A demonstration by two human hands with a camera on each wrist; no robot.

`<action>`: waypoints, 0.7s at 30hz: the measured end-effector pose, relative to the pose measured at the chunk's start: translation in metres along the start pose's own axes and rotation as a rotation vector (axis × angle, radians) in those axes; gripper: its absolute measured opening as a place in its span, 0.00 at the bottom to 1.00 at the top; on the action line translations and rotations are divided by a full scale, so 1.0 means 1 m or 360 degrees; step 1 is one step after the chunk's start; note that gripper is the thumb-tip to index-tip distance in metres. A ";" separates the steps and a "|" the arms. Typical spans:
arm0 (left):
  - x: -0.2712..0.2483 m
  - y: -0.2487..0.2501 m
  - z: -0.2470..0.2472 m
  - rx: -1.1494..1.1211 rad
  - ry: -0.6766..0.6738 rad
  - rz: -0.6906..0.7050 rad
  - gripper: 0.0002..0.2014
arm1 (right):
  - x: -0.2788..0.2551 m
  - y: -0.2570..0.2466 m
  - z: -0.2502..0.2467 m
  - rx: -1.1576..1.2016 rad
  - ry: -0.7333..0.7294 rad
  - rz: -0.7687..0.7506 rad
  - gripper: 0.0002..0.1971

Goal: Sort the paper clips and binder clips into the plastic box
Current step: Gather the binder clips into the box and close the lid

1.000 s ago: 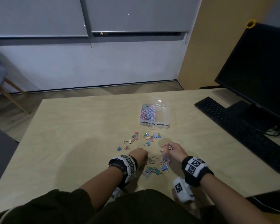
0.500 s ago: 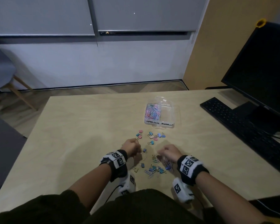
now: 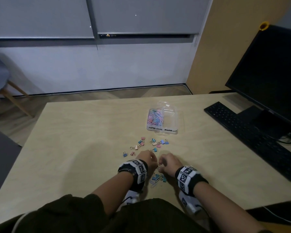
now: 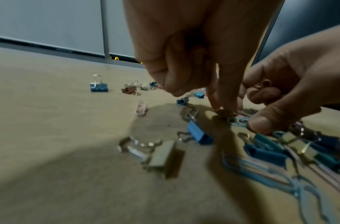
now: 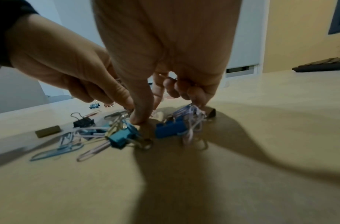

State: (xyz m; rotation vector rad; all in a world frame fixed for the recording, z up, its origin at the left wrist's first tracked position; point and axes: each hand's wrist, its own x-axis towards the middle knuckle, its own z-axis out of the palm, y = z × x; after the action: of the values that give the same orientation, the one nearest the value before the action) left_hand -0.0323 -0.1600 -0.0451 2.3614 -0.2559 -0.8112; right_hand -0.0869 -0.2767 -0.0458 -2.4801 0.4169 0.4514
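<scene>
1. Two hands are working a tangled heap of paper clips (image 5: 56,149) and binder clips (image 5: 170,129) on the table (image 3: 74,148), on the near side of the plastic box (image 3: 163,121) and well apart from it.
2. Right hand (image 5: 165,63) is curling its outer fingers round a bundle of clips while thumb and forefinger are pressing into the heap; left hand (image 4: 186,50) is pinching down beside it, on what I cannot tell.
3. Paper clips are already filling the box's left compartment; the right one is looking empty.
4. Wires are hooking through binder clip handles, so a lift is risking mixed pieces landing in the wrong compartment.
5. Loose clips are likely to be slipping from a crowded grip and scattering.
</scene>
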 end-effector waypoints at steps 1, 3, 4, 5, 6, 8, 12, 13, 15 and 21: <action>0.000 0.000 0.002 0.0015 0.0019 -0.0003 0.04 | 0.000 -0.001 0.000 -0.0030 0.0004 -0.0012 0.09; 0.000 -0.001 0.003 0.0050 0.0037 0.0009 0.06 | 0.000 -0.001 0.001 -0.0092 -0.0002 -0.0033 0.07; 0.000 -0.003 0.002 0.0030 0.0051 0.0014 0.07 | 0.001 -0.001 0.001 -0.0115 -0.0016 -0.0046 0.06; 0.000 -0.004 -0.002 -0.0014 0.0070 0.0026 0.07 | 0.002 0.000 0.001 -0.0139 -0.0036 -0.0055 0.05; 0.001 -0.007 -0.007 -0.0061 0.0100 0.0036 0.07 | 0.002 0.000 0.001 -0.0171 -0.0053 -0.0071 0.04; 0.004 -0.015 -0.020 -0.0103 0.0192 0.0033 0.09 | 0.001 0.000 0.002 -0.0260 -0.0080 -0.0113 0.05; 0.006 -0.037 -0.041 -0.0054 0.0318 -0.0042 0.10 | 0.000 -0.001 0.002 -0.0365 -0.0132 -0.0205 0.05; 0.005 -0.040 -0.043 -0.0009 0.0325 -0.0046 0.10 | -0.001 -0.001 0.002 -0.0359 -0.0145 -0.0211 0.05; 0.002 -0.044 -0.043 0.0069 0.0303 -0.0020 0.12 | 0.001 -0.001 0.001 -0.0314 -0.0174 -0.0201 0.07; -0.004 -0.032 -0.021 0.0352 0.0104 0.0070 0.12 | 0.007 0.000 -0.012 0.0074 -0.0148 -0.0105 0.17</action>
State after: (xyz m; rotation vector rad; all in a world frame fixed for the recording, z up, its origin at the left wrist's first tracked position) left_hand -0.0237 -0.1230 -0.0500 2.5732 -0.3859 -0.7148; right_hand -0.0781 -0.2852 -0.0392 -2.4093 0.3036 0.5219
